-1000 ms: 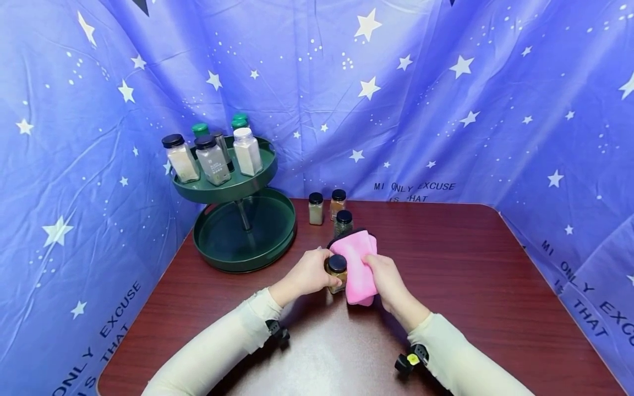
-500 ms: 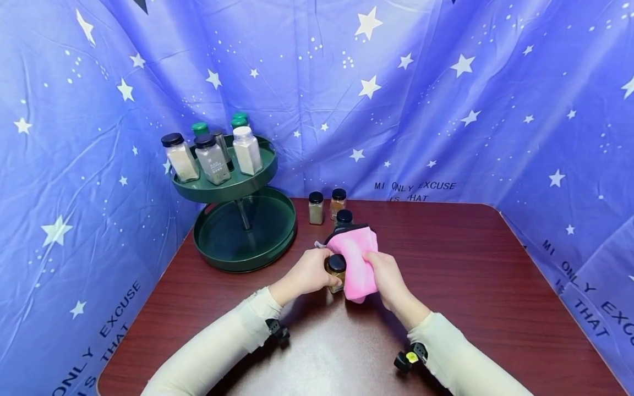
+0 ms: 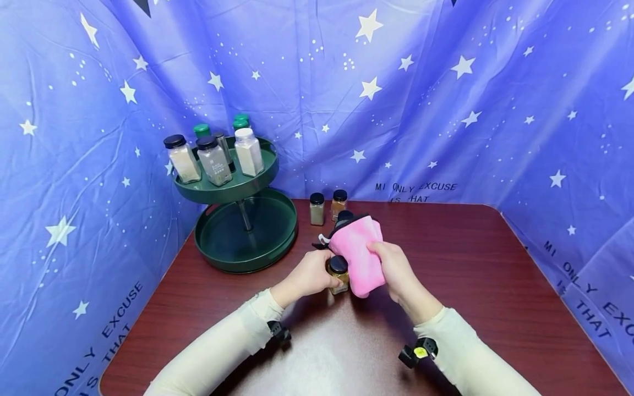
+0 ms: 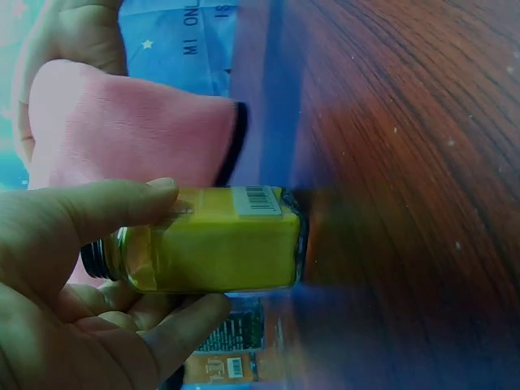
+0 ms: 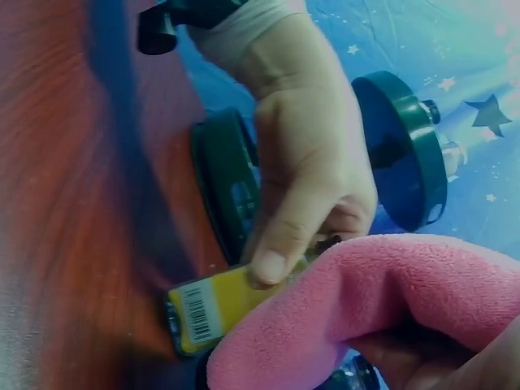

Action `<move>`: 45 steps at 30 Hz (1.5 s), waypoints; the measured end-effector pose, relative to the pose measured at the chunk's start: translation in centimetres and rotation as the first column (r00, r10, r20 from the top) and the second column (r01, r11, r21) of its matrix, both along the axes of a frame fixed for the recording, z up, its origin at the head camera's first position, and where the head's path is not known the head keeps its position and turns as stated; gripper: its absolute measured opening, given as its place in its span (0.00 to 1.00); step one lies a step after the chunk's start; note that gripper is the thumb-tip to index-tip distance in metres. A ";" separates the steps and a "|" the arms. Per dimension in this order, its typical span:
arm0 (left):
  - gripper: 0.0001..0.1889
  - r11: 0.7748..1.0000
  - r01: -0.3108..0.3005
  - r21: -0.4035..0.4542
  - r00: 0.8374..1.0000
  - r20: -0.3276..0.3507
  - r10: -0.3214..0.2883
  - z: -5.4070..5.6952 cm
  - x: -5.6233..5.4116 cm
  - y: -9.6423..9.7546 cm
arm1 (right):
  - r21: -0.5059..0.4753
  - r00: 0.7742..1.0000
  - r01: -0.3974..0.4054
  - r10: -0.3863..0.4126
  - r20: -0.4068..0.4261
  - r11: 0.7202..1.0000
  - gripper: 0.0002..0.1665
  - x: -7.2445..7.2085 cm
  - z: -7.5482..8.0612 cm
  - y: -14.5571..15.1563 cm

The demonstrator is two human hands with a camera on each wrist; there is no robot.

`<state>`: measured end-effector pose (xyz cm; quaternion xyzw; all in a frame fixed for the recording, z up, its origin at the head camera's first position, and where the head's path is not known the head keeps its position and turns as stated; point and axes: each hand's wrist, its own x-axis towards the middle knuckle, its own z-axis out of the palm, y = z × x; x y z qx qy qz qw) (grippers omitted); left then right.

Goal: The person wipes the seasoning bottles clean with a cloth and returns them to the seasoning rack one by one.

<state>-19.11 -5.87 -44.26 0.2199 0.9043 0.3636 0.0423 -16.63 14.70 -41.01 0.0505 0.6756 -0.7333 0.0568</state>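
A dark red table (image 3: 455,258) spreads below. The right hand (image 3: 402,278) pinches a folded pink cloth (image 3: 360,256) reaching left from its grip. The left hand (image 3: 307,273), nearer the yellow, black-lidded jar (image 4: 219,252), has its grip closed round it, thumb opposing fingers; the jar's long axis is upright, cloth just beside it.

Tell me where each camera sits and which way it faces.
Head: on the head, facing forward and down at the table; left grip, right grip and both sleeves show.
Left wrist: on that wrist, facing the yellow jar; both grips show, the left nearer.
Right wrist: on that wrist, facing the pink cloth; both grips show, the right at bottom right.
Both wrist views share jar and cloth.
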 end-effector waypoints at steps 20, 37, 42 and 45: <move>0.19 1.000 -0.016 0.005 0.999 0.051 0.016 0.0 0.2 0.2 | 0.063 0.998 0.051 -0.053 0.020 0.997 0.11 -0.1 -3.8 -0.2; 0.21 0.998 -0.039 -0.050 0.999 -0.034 0.037 -0.6 0.7 0.4 | -0.079 0.999 0.029 -0.030 -0.011 0.996 0.12 -0.3 -1.1 1.6; 0.23 0.999 -0.041 -0.021 0.999 -0.035 0.040 -0.5 0.9 0.5 | -0.086 0.999 0.029 -0.030 -0.021 0.996 0.12 -0.2 -1.1 1.6; 0.25 0.999 -0.048 -0.002 0.999 -0.022 0.048 -0.6 1.0 0.5 | -0.092 0.999 0.025 -0.027 -0.018 0.995 0.12 -0.1 -1.0 1.7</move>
